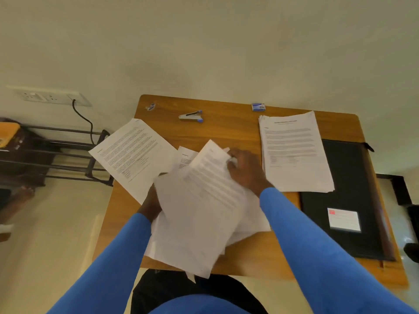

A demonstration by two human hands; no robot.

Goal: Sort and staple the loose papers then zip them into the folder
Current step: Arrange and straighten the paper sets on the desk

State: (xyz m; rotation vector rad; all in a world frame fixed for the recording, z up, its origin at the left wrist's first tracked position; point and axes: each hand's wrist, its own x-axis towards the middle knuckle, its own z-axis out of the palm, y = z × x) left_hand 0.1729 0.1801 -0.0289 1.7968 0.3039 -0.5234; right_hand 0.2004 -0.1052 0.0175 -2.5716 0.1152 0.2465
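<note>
Stage: sorting, judged part done.
- Folder (347, 189): lay closed, not yet filled.
- Sorted stack (294, 152): overlapped the folder's far-left corner.
- Loose papers (197, 211): left of the folder, still mixed.
- Right hand (244, 168): pinched their top sheet's far edge.
- Left hand (152, 205): under their left side, grip hidden.
- Second pile (133, 152): farther left.
- Stapler (191, 116): far-left of the folder, untouched.

Stapling and zipping apparently remained.

**Both blue-sleeved arms reach forward**

The right grip (247, 172) lies knuckles up, its fingers (233, 163) curled and pinching the far edge of a white printed sheet (210, 177). The left grip (151, 206) shows only its back and wrist; its fingers are hidden beneath the loose white papers (192, 236).
</note>
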